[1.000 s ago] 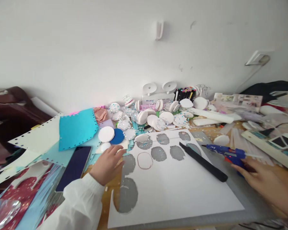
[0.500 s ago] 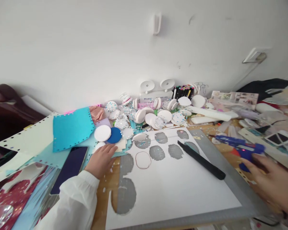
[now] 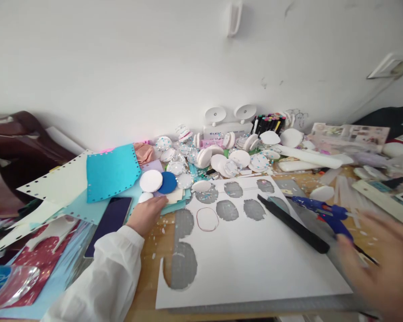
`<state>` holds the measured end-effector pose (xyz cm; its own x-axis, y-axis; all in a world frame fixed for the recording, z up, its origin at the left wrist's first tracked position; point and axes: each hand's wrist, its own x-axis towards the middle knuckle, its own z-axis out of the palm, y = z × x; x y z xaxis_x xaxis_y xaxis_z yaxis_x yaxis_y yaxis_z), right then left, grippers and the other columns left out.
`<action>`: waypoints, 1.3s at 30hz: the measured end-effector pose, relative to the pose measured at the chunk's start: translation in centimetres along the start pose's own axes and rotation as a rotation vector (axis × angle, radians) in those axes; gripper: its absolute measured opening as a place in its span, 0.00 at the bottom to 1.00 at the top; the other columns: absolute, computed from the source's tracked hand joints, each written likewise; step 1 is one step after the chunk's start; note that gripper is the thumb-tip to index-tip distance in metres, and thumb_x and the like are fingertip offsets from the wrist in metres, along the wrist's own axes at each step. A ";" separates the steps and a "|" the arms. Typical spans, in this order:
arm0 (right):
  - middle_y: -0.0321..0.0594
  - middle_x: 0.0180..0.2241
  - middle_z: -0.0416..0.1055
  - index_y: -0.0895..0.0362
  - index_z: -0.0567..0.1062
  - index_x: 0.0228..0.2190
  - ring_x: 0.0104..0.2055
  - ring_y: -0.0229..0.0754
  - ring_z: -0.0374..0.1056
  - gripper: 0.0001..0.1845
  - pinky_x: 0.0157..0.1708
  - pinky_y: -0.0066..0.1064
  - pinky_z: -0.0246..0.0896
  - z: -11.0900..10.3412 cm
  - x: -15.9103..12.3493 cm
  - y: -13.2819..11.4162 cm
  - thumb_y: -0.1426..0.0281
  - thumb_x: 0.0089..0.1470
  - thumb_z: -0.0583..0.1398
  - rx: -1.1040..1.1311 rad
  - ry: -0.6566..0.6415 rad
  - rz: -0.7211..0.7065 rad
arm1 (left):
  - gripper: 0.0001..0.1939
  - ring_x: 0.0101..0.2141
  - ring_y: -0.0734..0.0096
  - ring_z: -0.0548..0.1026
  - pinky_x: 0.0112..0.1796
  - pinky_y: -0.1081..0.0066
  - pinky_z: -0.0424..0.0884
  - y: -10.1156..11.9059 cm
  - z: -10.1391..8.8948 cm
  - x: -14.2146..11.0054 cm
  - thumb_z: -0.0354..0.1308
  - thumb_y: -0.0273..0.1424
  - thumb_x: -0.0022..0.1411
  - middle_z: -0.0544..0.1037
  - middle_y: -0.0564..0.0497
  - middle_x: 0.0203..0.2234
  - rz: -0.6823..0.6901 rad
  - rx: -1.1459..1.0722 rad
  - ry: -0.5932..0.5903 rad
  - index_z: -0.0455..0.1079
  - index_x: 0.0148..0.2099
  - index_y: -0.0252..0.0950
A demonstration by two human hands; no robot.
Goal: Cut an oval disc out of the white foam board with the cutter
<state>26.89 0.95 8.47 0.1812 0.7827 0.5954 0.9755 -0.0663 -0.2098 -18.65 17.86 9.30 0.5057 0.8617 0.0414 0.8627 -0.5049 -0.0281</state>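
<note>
My left hand (image 3: 147, 215) rests at the edge of some small cream paper pieces (image 3: 175, 196), its fingers stretched out. Just beyond its fingers lie a white round disc (image 3: 151, 181) and a dark blue round disc (image 3: 167, 182). At the right, my right hand (image 3: 379, 255) is smeared by motion, with thumb and fingers apart and nothing between them. A blue glue gun (image 3: 329, 212) lies beside it on the table. Between my hands is a white sheet (image 3: 242, 255) with several round holes cut out and one drawn circle. A black cutter-like tool (image 3: 293, 226) lies across it.
A grey mat (image 3: 221, 308) shows under the sheet. White discs and beaded pieces (image 3: 218, 162) are heaped along the wall, near a box of markers (image 3: 268, 124). At left lie a dark phone (image 3: 109, 226) and a bright blue sheet (image 3: 113, 173).
My right hand has let go of the glue gun, which now lies on the table. The view has shifted a little to the left. My left hand stays by the paper pieces.
</note>
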 end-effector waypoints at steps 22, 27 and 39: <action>0.44 0.67 0.44 0.56 0.42 0.66 0.68 0.50 0.44 0.39 0.62 0.48 0.49 5.2 -2.5 -7.1 0.59 0.61 0.52 0.122 -0.563 -0.584 | 0.17 0.52 0.62 0.72 0.50 0.61 0.71 2.3 -1.1 -1.0 0.48 0.32 0.66 0.73 0.44 0.53 0.210 -0.160 0.041 0.68 0.54 0.38; 0.44 0.67 0.45 0.55 0.43 0.66 0.67 0.51 0.46 0.39 0.61 0.47 0.51 4.3 -3.1 -7.1 0.59 0.60 0.52 0.149 -0.585 -0.580 | 0.16 0.51 0.60 0.72 0.50 0.59 0.71 2.7 -1.0 -0.9 0.49 0.29 0.65 0.74 0.44 0.52 0.265 -0.202 0.091 0.69 0.53 0.38; 0.57 0.45 0.68 0.65 0.68 0.51 0.49 0.58 0.64 0.23 0.48 0.51 0.61 4.9 0.1 -2.2 0.63 0.62 0.49 -0.109 -0.254 -0.272 | 0.16 0.51 0.62 0.72 0.49 0.62 0.71 6.8 -3.3 -3.6 0.48 0.27 0.65 0.74 0.44 0.52 0.411 -0.283 0.152 0.66 0.54 0.37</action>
<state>24.16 4.18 5.16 -0.1089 0.9080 0.4045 0.9937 0.1099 0.0208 -14.56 11.15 12.29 0.7795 0.5829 0.2293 0.5492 -0.8120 0.1975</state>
